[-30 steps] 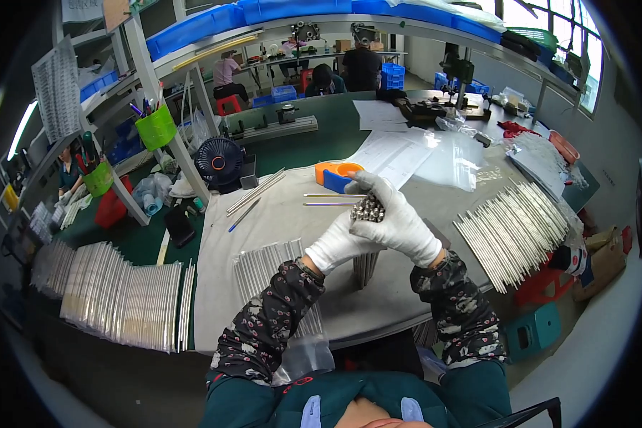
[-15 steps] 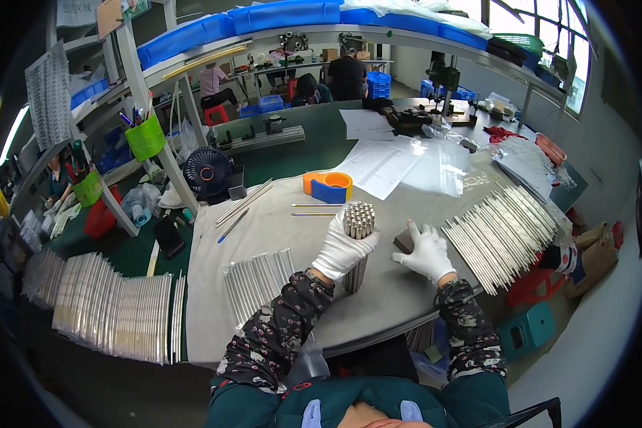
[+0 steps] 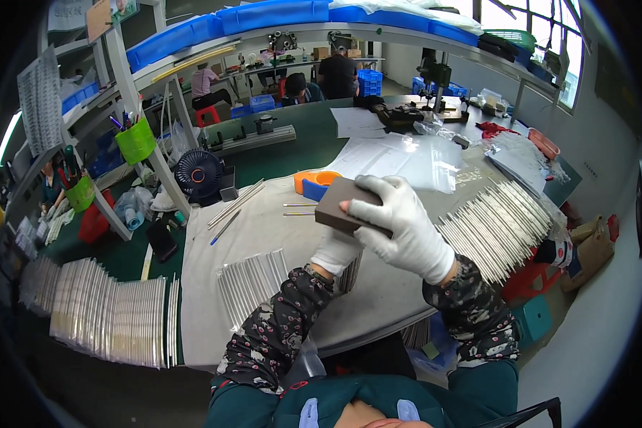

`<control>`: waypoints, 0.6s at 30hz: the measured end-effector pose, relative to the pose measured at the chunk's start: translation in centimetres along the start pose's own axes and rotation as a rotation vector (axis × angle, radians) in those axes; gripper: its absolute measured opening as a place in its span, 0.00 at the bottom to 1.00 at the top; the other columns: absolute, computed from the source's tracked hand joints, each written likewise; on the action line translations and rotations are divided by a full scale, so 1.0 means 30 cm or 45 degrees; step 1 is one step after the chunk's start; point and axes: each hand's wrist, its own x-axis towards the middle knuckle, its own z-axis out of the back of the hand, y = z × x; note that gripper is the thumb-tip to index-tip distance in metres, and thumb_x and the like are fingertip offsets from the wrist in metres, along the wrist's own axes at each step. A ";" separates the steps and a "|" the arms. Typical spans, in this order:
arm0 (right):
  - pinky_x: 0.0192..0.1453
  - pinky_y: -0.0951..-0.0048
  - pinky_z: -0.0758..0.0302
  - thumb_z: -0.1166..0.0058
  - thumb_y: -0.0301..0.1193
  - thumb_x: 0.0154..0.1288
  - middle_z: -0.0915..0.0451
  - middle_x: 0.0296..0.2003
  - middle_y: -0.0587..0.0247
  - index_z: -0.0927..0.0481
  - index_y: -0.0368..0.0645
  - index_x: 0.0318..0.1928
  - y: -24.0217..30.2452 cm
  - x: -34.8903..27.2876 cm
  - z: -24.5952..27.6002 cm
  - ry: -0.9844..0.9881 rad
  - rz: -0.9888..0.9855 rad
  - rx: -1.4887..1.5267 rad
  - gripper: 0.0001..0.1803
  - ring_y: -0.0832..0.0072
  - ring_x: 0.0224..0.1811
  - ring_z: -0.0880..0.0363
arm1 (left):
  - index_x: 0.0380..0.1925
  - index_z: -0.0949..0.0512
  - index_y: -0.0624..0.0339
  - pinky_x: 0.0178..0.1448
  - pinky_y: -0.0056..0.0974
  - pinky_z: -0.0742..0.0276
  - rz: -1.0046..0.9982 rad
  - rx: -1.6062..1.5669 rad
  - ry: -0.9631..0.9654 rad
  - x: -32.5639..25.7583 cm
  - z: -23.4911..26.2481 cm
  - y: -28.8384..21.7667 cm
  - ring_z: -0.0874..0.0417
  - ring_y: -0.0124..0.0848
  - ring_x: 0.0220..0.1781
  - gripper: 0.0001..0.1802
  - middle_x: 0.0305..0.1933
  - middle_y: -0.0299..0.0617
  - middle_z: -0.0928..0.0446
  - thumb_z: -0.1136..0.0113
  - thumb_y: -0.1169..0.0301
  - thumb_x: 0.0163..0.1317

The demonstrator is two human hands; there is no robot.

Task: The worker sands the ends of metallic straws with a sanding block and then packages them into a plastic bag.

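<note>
In my right hand (image 3: 408, 232), white-gloved with one bare fingertip showing, is a brown rectangular block (image 3: 344, 202). The block sits over the top of an upright bundle of metal rods (image 3: 349, 275); whether it touches them cannot be made out. My left hand (image 3: 335, 252), also gloved, is wrapped round that bundle, its fingers mostly hidden behind the block. Left of it, a flat row of rods in clear plastic (image 3: 251, 284) lies on the grey cloth (image 3: 214, 307). A wide spread of loose rods (image 3: 498, 230) lies to the right.
Beyond my hands are an orange and blue tape dispenser (image 3: 312, 183), a few thin rods and paper sheets (image 3: 367, 165). A blue pen (image 3: 225, 228) and a small fan (image 3: 197, 175) are left. Packed rods (image 3: 114, 310) stand at far left. People work in the background.
My right hand has lifted the brown block off the table and brought it left, over the top of the rod bundle. My left hand keeps its hold on the bundle.
</note>
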 end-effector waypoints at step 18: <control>0.58 0.61 0.35 0.39 0.45 0.43 0.27 0.50 0.58 0.19 0.46 0.41 -0.225 -0.387 -0.181 0.621 -1.010 -0.501 0.24 0.58 0.56 0.33 | 0.39 0.35 0.60 0.40 0.27 0.29 -0.706 1.557 -0.023 0.003 0.024 0.015 0.27 0.18 0.34 0.18 0.32 0.32 0.30 0.44 0.81 0.47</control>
